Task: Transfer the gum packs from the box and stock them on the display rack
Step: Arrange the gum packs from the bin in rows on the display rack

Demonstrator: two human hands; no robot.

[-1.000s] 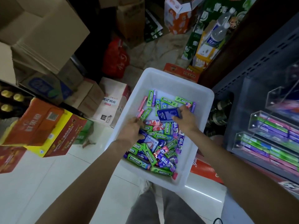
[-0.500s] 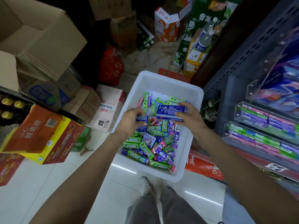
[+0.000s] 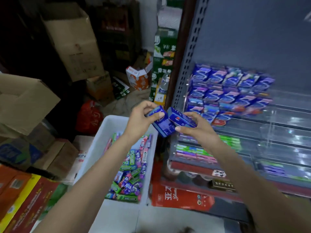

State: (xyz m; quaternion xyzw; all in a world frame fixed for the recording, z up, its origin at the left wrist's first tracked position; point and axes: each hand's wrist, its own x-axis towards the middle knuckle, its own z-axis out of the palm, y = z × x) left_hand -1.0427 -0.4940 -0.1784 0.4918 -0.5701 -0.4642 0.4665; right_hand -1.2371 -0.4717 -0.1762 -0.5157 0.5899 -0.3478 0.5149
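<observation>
Two glossy blue gum packs, one in the left hand (image 3: 140, 121) and one in the right hand (image 3: 196, 130), fingers pinching each, touch above the white box (image 3: 94, 158); print too blurred to read

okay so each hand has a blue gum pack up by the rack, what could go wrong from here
1. The left hand and right hand each pinch a blue pack by fingertips, and the packs touch; one could slip into the bin.
2. The rack's top rows look full, so pushing more in may dislodge packs.
</observation>
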